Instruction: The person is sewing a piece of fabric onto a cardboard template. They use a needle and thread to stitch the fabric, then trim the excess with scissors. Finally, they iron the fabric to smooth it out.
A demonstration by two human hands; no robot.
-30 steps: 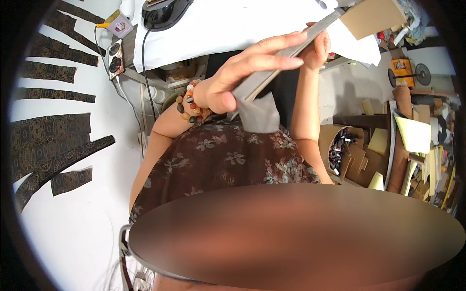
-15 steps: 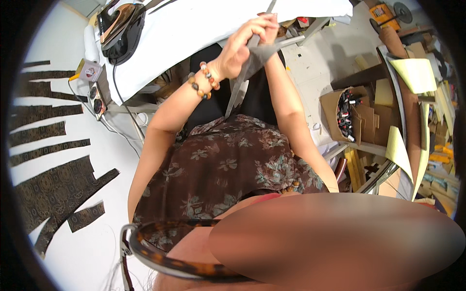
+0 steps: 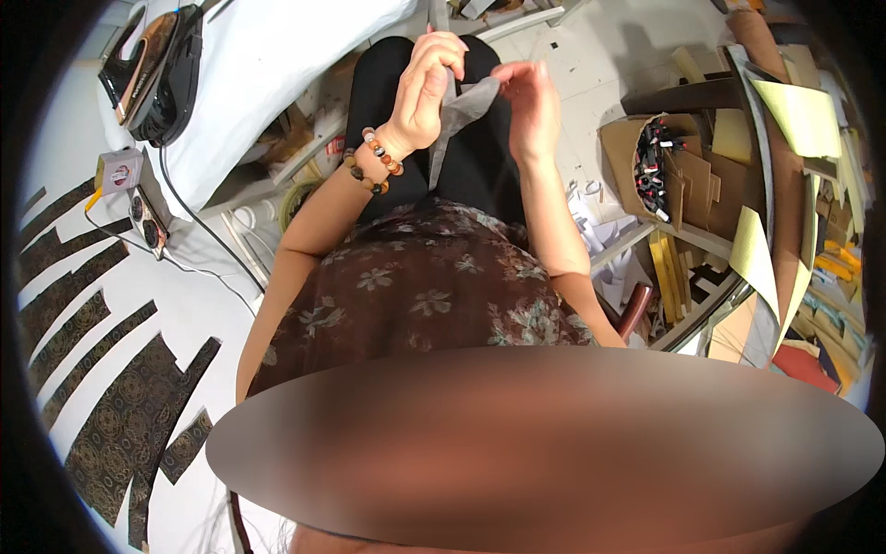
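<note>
head view: left hand (image 3: 426,85) at twelve o'clock pinches thin grey fabric strip (image 3: 459,111) above the lap; right hand (image 3: 528,103) holds its edge with fingertips only. such a light hold may let the limp strip slip and fall.

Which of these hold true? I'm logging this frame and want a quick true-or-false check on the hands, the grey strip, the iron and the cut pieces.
1. Both hands hold a grey fabric strip. True: the left hand and right hand both pinch it.
2. The left wrist is bare. False: it wears a beaded bracelet.
3. An iron sits on the white padded board. True.
4. The dark patterned cut pieces lie in the person's lap. False: they lie on the white surface at the left.
5. The cardboard box at right is empty. False: it holds small dark items.
</note>
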